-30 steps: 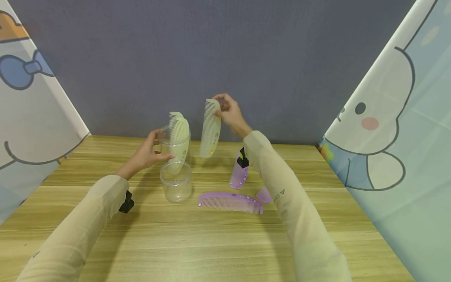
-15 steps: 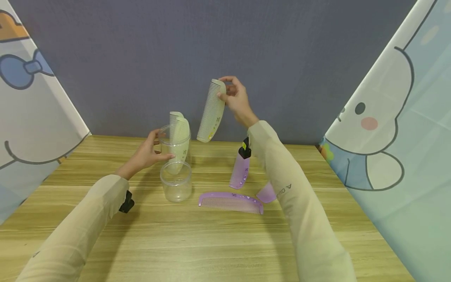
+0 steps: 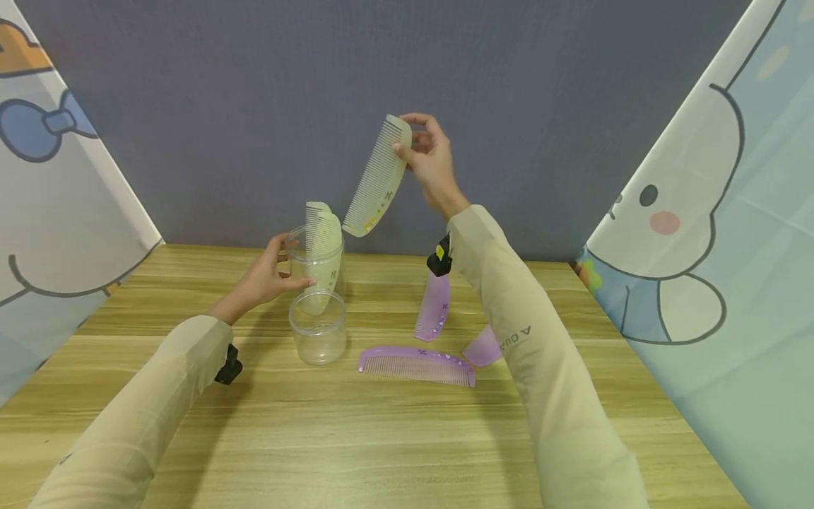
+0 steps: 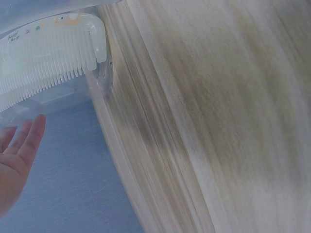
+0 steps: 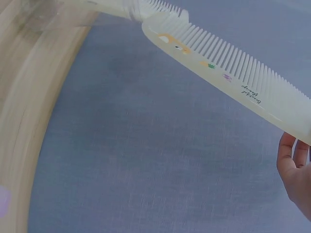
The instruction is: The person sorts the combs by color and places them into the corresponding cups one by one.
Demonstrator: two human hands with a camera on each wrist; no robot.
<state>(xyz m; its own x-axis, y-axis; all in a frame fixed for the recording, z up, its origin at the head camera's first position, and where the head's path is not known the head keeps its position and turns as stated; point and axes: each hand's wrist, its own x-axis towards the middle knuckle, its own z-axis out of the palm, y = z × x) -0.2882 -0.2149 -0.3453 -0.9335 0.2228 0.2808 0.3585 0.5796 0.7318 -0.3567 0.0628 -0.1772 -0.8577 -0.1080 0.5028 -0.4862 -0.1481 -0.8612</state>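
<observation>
My right hand (image 3: 435, 157) pinches a pale cream comb (image 3: 379, 180) near its upper end, high above the table. The comb tilts, its lower end pointing down and left towards a clear plastic cup (image 3: 297, 263). Around that cup my left hand (image 3: 266, 274) has its thumb at the front and fingers at the back left. Two more cream combs (image 3: 327, 247) stand upright inside it and stick out above the rim. In the left wrist view, the fingers (image 4: 33, 138) lie beside the cup wall. Small coloured prints and lettering mark the held comb (image 5: 214, 68) in the right wrist view.
A second clear cup (image 3: 319, 341) stands just in front of the first. On the wooden table (image 3: 356, 445) lie a purple comb (image 3: 416, 365), another purple comb (image 3: 432, 311) behind it, and a purple piece (image 3: 483, 348) partly under the right sleeve. A grey wall (image 3: 254, 127) rises behind.
My right hand has lifted the cream comb higher, and its lower end has swung left towards the cup. The left hand and cups have stayed in place.
</observation>
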